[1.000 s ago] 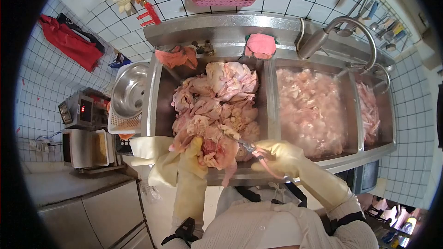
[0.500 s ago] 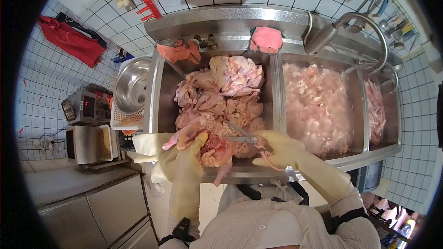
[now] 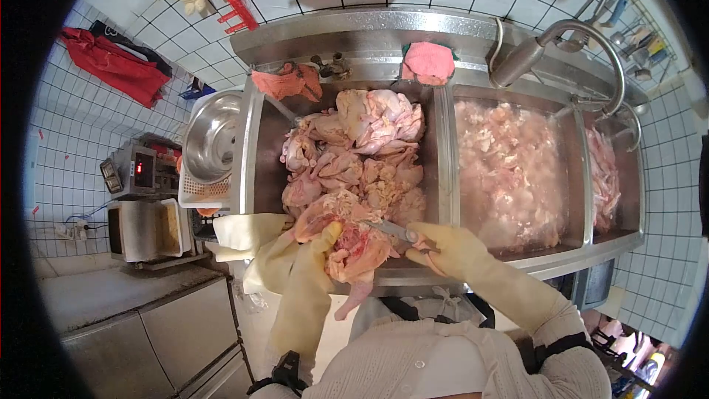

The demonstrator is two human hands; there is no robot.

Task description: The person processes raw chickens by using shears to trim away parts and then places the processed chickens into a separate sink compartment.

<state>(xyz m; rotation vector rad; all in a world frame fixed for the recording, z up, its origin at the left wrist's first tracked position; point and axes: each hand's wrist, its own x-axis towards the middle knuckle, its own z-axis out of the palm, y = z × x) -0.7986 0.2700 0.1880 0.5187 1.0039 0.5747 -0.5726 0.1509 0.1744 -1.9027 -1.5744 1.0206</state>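
Observation:
In a yellow rubber glove, my left hand (image 3: 316,251) grips a raw chicken carcass (image 3: 359,247) at the front edge of the left sink basin. The carcass is cut open, its red inside facing up, and one leg hangs over the rim. My right hand (image 3: 447,251), gloved the same way, is closed round the pinkish handles of a pair of scissors (image 3: 399,230). Their blades reach left to the carcass, the tips partly hidden against the meat. Behind it, several more raw chickens (image 3: 347,155) are piled in the basin.
Cut chicken pieces in cloudy water (image 3: 509,177) fill the middle basin, and more pale pieces (image 3: 602,174) lie in the right one. A faucet (image 3: 517,63) arches over the right side. Pink cloths (image 3: 430,63) rest on the back ledge; a steel bowl (image 3: 210,137) stands left.
The carcass has turned and shifted slightly right, with its hanging leg lower. The scissor blades have come closer together and now point more down to the right toward my hand.

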